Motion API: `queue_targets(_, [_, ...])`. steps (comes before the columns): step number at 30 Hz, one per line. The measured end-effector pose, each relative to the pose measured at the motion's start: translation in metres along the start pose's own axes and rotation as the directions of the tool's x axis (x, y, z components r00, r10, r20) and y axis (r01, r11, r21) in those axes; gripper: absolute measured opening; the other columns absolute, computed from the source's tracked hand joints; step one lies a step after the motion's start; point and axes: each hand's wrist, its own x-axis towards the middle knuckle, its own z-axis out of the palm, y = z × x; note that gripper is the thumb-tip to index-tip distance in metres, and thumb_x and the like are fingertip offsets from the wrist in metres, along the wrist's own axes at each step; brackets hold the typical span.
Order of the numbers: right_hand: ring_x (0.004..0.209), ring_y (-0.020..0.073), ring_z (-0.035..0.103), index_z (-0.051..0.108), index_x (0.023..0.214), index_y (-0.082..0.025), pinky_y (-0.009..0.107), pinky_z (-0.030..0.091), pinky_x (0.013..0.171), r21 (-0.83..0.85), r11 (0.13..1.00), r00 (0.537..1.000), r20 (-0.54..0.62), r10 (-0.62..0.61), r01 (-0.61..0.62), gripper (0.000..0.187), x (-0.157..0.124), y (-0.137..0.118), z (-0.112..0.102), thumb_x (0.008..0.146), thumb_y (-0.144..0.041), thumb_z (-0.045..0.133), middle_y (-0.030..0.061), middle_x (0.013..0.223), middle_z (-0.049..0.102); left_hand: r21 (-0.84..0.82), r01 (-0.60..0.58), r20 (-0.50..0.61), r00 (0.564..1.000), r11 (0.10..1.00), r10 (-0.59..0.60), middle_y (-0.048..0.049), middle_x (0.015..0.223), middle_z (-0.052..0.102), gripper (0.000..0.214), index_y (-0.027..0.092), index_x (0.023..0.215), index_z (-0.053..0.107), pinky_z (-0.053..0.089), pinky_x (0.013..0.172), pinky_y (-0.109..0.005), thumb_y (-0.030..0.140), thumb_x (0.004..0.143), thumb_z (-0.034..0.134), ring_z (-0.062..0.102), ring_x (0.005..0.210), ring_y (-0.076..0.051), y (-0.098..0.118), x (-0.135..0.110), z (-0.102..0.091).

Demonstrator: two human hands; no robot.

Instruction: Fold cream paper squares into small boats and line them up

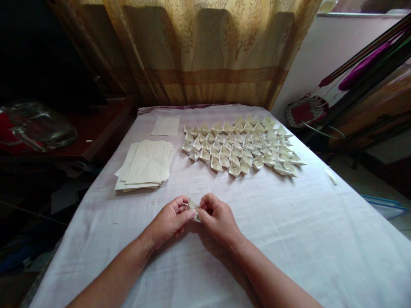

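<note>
My left hand (170, 220) and my right hand (218, 218) meet near the front of the table, both pinching one small folded piece of cream paper (193, 205) between fingertips. The paper is mostly hidden by my fingers. Farther back, several small folded paper boats (240, 145) lie in rows on the white cloth (289, 239). A stack of creased cream paper sheets (146, 164) lies to the left, with a single sheet (165, 126) behind it.
A gold patterned curtain (205, 51) hangs behind the table. A dark wooden side table with a glass jar (35, 126) stands at the left. At the right lean long rods and a round red object (305, 112); a small paper scrap (330, 175) lies near the table's right edge.
</note>
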Motion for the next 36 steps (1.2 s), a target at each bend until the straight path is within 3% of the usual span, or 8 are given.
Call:
queue_targets(8, [0.054, 0.0103, 0.047, 0.055, 0.07, -0.021, 0.021, 0.035, 0.052, 0.041, 0.998, 0.999, 0.001, -0.048, 0.048, 0.011, -0.001, 0.005, -0.001, 0.079, -0.027, 0.054, -0.0054, 0.058, 0.054, 0.004, 0.001, -0.066, 0.998, 1.0, -0.001, 0.0089, 0.053, 0.048, 0.039, 0.018, 0.083, 0.056, 0.024, 0.032, -0.014, 0.051, 0.069, 0.071, 0.037, 0.037, -0.004, 0.001, 0.0, 0.002])
queue_targets(13, [0.058, 0.0111, 0.053, 0.063, 0.091, -0.019, 0.021, 0.04, 0.054, 0.142, 0.987, 0.996, 0.044, -0.076, 0.069, 0.017, -0.001, 0.006, -0.001, 0.083, -0.034, 0.057, -0.0028, 0.068, 0.061, -0.055, 0.0, -0.096, 0.995, 0.998, -0.006, 0.0073, 0.054, 0.054, 0.04, 0.017, 0.088, 0.059, 0.02, 0.033, -0.014, 0.05, 0.071, 0.071, 0.034, 0.035, -0.003, 0.0, -0.001, -0.001])
queue_targets(21, [0.052, 0.0095, 0.049, 0.067, 0.081, -0.02, 0.02, 0.037, 0.051, 0.004, 0.998, 0.998, 0.002, -0.066, 0.066, 0.011, -0.006, -0.005, 0.001, 0.078, -0.03, 0.064, -0.0042, 0.061, 0.059, -0.166, 0.02, -0.131, 0.991, 0.986, -0.042, 0.0082, 0.056, 0.054, 0.037, 0.017, 0.093, 0.06, 0.025, 0.037, -0.015, 0.038, 0.066, 0.074, 0.039, 0.038, -0.003, 0.0, 0.0, 0.004])
queue_targets(24, [0.054, 0.0099, 0.053, 0.069, 0.082, -0.019, 0.021, 0.04, 0.053, -0.058, 0.985, 0.986, -0.039, -0.163, 0.16, 0.011, -0.007, -0.003, 0.005, 0.081, -0.028, 0.062, -0.0011, 0.068, 0.065, -0.183, 0.011, -0.153, 0.987, 0.983, -0.04, 0.0093, 0.056, 0.052, 0.036, 0.018, 0.091, 0.058, 0.027, 0.038, -0.015, 0.036, 0.065, 0.074, 0.04, 0.039, -0.003, -0.001, 0.001, 0.005])
queue_targets(27, [0.055, 0.0102, 0.055, 0.07, 0.081, -0.019, 0.021, 0.042, 0.056, -0.145, 0.943, 0.948, -0.073, -0.31, 0.298, 0.013, -0.006, 0.002, 0.006, 0.085, -0.026, 0.059, 0.0015, 0.071, 0.068, -0.175, 0.007, -0.156, 0.987, 0.984, -0.034, 0.0098, 0.056, 0.052, 0.036, 0.018, 0.092, 0.058, 0.024, 0.036, -0.015, 0.038, 0.066, 0.074, 0.036, 0.035, -0.002, -0.002, 0.001, 0.004])
queue_targets(30, [0.057, 0.0107, 0.058, 0.071, 0.079, -0.019, 0.021, 0.043, 0.059, -0.196, 0.913, 0.918, -0.104, -0.383, 0.359, 0.015, -0.005, 0.005, 0.006, 0.087, -0.024, 0.058, 0.0017, 0.07, 0.069, -0.145, -0.001, -0.146, 0.989, 0.989, -0.021, 0.0087, 0.057, 0.056, 0.039, 0.017, 0.094, 0.06, 0.021, 0.033, -0.015, 0.04, 0.067, 0.074, 0.031, 0.033, -0.001, -0.002, 0.001, 0.003])
queue_targets(36, [0.053, 0.0096, 0.057, 0.07, 0.098, -0.018, 0.019, 0.044, 0.053, -0.124, 0.965, 0.965, -0.098, -0.244, 0.231, 0.021, -0.006, 0.003, 0.003, 0.084, -0.03, 0.06, 0.001, 0.075, 0.07, -0.215, -0.023, -0.159, 0.987, 0.976, -0.012, 0.005, 0.062, 0.06, 0.039, 0.015, 0.093, 0.065, 0.024, 0.032, -0.012, 0.038, 0.065, 0.078, 0.042, 0.041, -0.003, -0.001, 0.001, 0.0])
